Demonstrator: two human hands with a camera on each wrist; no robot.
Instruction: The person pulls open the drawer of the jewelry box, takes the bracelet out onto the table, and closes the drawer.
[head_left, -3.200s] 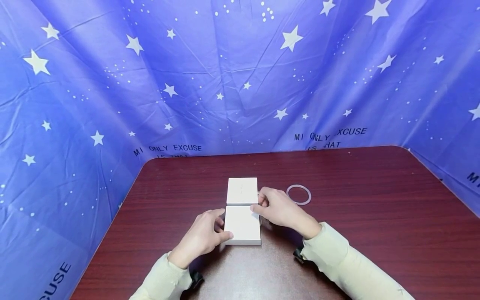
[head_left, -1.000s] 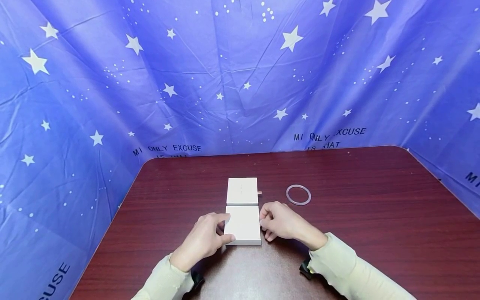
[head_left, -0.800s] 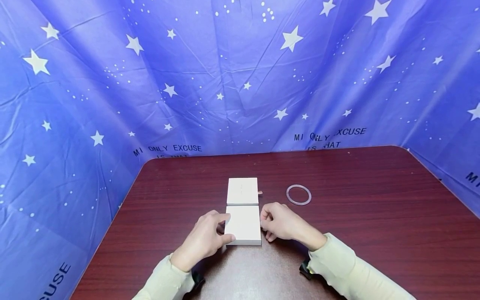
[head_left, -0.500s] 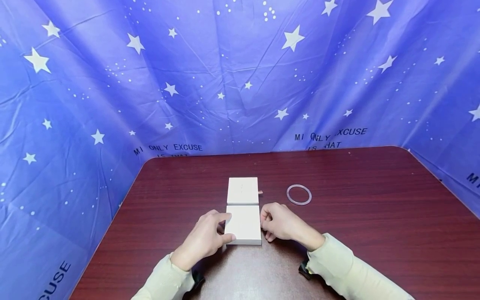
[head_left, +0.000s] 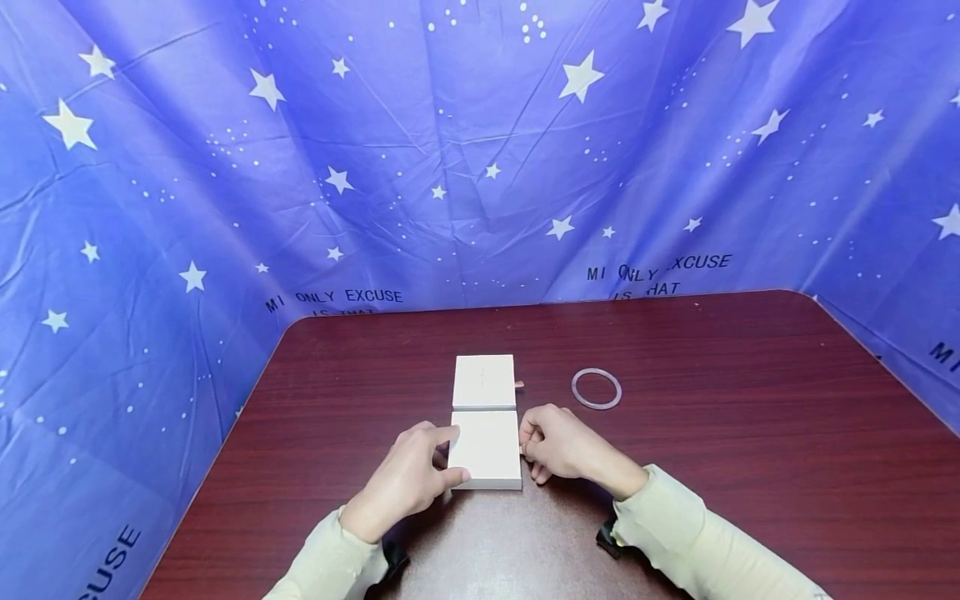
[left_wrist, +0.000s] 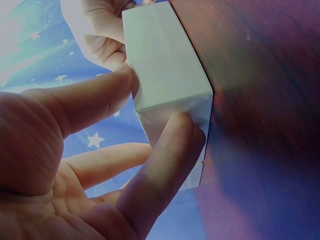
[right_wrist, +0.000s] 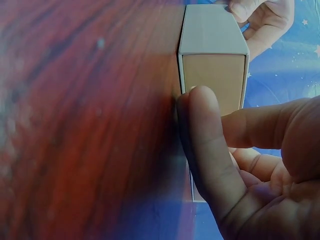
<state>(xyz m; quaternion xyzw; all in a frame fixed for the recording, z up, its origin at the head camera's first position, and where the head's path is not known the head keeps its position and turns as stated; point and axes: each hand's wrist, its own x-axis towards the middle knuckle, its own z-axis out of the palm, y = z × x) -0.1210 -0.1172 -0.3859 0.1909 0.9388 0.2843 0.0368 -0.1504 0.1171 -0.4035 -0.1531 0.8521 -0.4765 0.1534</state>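
Two white flat square boxes lie in line on the table: the near box and the far box. A short ribbon tab sticks out of the far box's right side. My left hand grips the near box from the left, thumb on its top edge and a finger against its end. At the near box's right side, my right hand has thumb and finger pinched together on a small tab, mostly hidden. The right wrist view shows a tan drawer face inside the white sleeve.
A pale lilac ring, like a bangle, lies on the dark red-brown table to the right of the far box. A blue curtain with white stars hangs around the table.
Compared with about three seconds ago, my right hand has moved from the far box toward the near box's right side, uncovering the far ribbon tab. Over the last second hardly anything has moved.
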